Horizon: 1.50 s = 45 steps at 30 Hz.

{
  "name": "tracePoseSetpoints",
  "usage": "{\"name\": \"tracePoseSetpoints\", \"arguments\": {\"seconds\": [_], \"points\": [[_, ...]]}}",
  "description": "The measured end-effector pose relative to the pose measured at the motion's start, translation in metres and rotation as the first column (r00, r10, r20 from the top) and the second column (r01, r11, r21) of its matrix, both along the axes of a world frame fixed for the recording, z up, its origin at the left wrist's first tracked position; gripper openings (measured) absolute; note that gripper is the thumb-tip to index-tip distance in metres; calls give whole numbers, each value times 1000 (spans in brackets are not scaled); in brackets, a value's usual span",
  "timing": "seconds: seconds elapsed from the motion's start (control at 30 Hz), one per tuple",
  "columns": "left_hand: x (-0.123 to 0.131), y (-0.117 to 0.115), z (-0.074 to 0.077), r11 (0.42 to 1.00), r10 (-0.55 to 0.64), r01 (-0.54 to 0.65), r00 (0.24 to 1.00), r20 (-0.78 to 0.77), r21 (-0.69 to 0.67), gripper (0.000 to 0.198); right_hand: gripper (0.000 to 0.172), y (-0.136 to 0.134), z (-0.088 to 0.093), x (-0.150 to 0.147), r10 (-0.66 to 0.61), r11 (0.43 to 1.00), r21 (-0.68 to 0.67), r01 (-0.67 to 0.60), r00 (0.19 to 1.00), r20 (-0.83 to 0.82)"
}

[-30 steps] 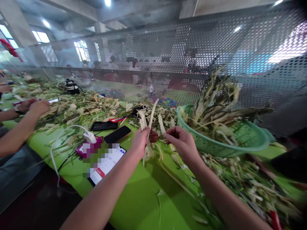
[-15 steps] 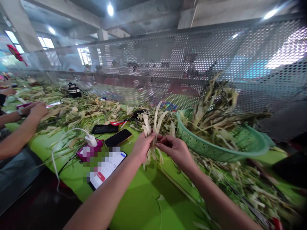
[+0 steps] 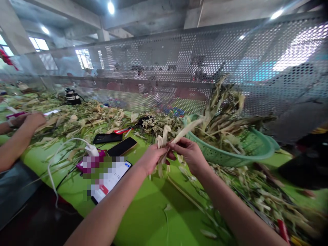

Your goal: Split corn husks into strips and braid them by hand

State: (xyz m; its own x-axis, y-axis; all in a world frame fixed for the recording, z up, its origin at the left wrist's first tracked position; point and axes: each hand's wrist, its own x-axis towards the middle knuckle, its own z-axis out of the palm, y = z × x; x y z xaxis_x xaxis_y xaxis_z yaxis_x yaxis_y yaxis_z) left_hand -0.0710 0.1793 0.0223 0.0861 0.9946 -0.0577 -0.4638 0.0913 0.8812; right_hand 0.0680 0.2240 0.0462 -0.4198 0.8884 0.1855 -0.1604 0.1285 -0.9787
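A holed metal screen [image 3: 179, 68] backs the long green surface [image 3: 143, 218]. A wide drift of stripped leaves [image 3: 84, 119] lies on the surface, so a good deal of peeling looks done. The one green basket [image 3: 230, 159] at the right is heaped with unpeeled stalks [image 3: 222, 119], too tangled to count, so plenty seems left.

A co-worker's arm [image 3: 15, 143] rests at the far left. Three phones lie left of the hands: one lit [image 3: 112, 179] and two dark [image 3: 121, 146], with one white charger [image 3: 91, 150] beside them.

The left hand [image 3: 151, 159] is clenched round the base of a single pale stalk [image 3: 162, 150], held above the surface just beside the basket. The right hand [image 3: 191, 153] pinches one leaf strip [image 3: 187, 130] of that stalk.
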Motion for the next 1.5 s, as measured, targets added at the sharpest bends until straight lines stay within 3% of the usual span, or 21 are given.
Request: {"name": "tracePoseSetpoints", "arguments": {"seconds": [0.13, 0.3, 0.4, 0.6, 0.7, 0.8, 0.9, 1.1, 1.33, 1.43, 1.5], "points": [[-3, 2, 0, 1000, -12, 12, 1000, 7, -18, 30, 24, 5, 8, 8, -78, 996, 30, 79, 996, -41], [-3, 6, -3, 997, 27, -29, 999, -34, -72, 31, 27, 1, 15, 7, 156, 988, -29, -154, 984, 83], [1, 4, 0, 995, 22, -31, 996, -89, -100, 30, 31, -3, 12, 2, 182, 983, -40, -179, 980, 80], [4, 2, 0, 993, -56, 47, 994, -89, -108, 29, 47, -2, 1, -2, 65, 997, -52, -64, 998, 27], [2, 2, -2, 994, -68, 59, 993, -94, -93, 26, 45, 0, -3, -2, 43, 999, 11, -44, 998, 55], [2, 0, 0, 992, -59, 48, 994, -88, -120, 19, 47, 4, -5, -1, -67, 994, 97, 58, 994, 87], [2, -1, 2, 990, -63, 53, 996, -70, -134, 14, 52, 6, -5, 0, -126, 990, 72, 119, 988, 89], [2, -1, 0, 989, -112, 108, 993, -37, -99, 12, 35, 2, -6, 1, 133, 986, -110, -129, 991, 26], [-5, 6, 1, 997, 29, -23, 997, 77, -70, 26, 30, 8, 3, 4, -97, 995, 5, 98, 994, -44], [-12, 8, 0, 997, 70, -65, 990, 123, -49, 27, 30, 8, 8, 6, -58, 998, 14, 58, 998, 8], [-15, 9, 0, 994, 99, -93, 988, 123, -49, 27, 28, 6, 9, 5, 57, 998, -2, -57, 995, 84]]}}
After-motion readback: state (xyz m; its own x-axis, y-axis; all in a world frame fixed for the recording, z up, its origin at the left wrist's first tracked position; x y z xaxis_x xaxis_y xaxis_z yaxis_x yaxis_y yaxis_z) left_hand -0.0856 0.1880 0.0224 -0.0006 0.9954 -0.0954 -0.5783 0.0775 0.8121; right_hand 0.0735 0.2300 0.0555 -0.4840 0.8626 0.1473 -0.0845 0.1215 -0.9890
